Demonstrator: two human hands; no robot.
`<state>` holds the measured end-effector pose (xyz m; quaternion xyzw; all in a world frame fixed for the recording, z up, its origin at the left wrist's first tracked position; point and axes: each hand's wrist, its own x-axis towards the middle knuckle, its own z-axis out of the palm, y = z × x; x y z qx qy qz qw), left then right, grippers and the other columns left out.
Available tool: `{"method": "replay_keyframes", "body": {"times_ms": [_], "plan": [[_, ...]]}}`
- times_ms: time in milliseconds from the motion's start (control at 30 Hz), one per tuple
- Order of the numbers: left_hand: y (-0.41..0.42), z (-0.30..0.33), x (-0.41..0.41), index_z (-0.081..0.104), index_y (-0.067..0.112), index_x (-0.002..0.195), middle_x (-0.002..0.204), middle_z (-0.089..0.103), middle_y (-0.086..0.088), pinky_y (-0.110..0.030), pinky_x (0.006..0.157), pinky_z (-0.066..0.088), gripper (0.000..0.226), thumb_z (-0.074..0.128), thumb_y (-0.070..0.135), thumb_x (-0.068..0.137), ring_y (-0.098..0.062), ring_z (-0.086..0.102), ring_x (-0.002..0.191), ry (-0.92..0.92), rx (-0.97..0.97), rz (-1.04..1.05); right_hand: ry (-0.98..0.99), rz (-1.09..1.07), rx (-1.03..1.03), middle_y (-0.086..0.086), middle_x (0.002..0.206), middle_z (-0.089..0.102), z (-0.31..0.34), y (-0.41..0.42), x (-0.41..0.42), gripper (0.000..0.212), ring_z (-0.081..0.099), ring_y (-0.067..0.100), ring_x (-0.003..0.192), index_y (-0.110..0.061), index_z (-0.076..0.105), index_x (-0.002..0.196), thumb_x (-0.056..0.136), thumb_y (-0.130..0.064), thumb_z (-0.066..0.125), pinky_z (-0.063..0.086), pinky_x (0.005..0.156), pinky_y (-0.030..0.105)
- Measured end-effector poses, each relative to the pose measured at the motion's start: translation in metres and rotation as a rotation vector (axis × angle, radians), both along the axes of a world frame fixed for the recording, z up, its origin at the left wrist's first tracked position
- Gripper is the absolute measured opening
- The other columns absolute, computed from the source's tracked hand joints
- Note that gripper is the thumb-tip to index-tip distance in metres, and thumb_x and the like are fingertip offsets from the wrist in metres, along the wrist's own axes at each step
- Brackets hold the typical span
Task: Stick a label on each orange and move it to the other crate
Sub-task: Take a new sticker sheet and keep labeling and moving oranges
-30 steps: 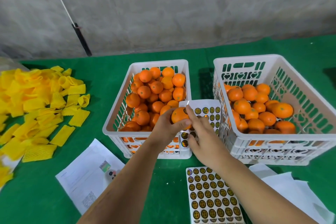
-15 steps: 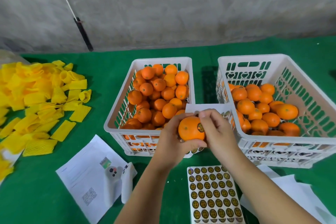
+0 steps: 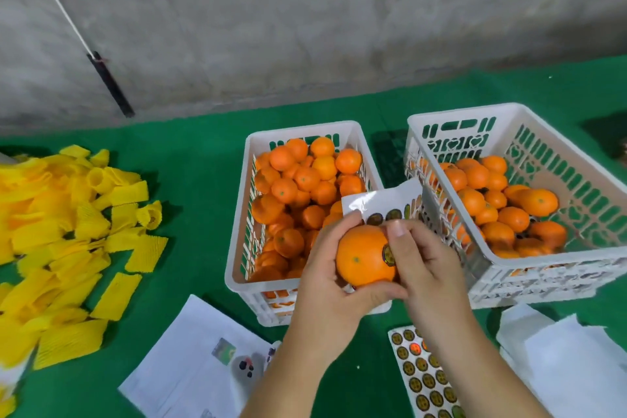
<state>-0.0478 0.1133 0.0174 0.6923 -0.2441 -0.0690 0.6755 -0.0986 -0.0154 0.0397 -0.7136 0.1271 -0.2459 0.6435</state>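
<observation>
My left hand grips an orange from below and behind, over the front right corner of the left crate. A round dark label sits on the orange's right side. My right hand holds that side, its thumb pressing beside the label. The left crate is full of oranges. The right crate holds several oranges across its floor. A sticker sheet leans between the two crates behind my hands. Another sticker sheet lies flat on the green cloth in front.
A heap of yellow foam sleeves covers the left of the green table. A printed paper with a small white device lies front left. White blank sheets lie front right. A grey wall with a leaning black-tipped rod stands behind.
A second ago my right hand was at the leaning sticker sheet. It has come back to the orange with a label, which now sits on the orange's side under my thumb.
</observation>
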Motion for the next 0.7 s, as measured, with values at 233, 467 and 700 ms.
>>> {"method": "replay_keyframes", "body": {"times_ms": [233, 467, 700], "plan": [[-0.001, 0.055, -0.004, 0.030, 0.063, 0.150, 0.152, 0.026, 0.040, -0.002, 0.107, 0.034, 0.096, 0.083, 0.070, 0.070, 0.011, 0.034, 0.142, -0.322, 0.211, -0.011, 0.048, 0.270, 0.315, 0.005, 0.118, 0.072, 0.049, -0.011, -0.020, 0.049, 0.073, 0.027, 0.108, -0.033, 0.072, 0.113, 0.079, -0.069, 0.075, 0.064, 0.080, 0.043], [-0.037, 0.079, -0.028, 0.044, 0.016, 0.157, 0.152, 0.050, -0.013, -0.054, 0.102, 0.056, 0.070, 0.073, 0.041, 0.098, -0.030, 0.060, 0.134, -0.258, -0.200, 0.095, -0.065, 0.215, 0.354, 0.008, 0.117, 0.069, 0.060, -0.075, -0.046, 0.062, 0.071, 0.023, 0.085, -0.030, 0.068, 0.117, 0.066, -0.058, 0.091, 0.056, 0.064, 0.028], [-0.074, 0.038, -0.053, 0.051, 0.029, 0.153, 0.141, 0.064, 0.005, -0.023, 0.077, 0.062, 0.053, 0.067, 0.031, 0.103, -0.002, 0.072, 0.100, -0.030, -0.046, 0.300, 0.265, -0.034, 0.190, 0.011, 0.118, 0.066, -0.023, -0.160, -0.076, 0.054, 0.065, 0.019, 0.087, -0.031, 0.060, 0.110, 0.068, -0.058, 0.082, 0.051, 0.058, 0.017]]}}
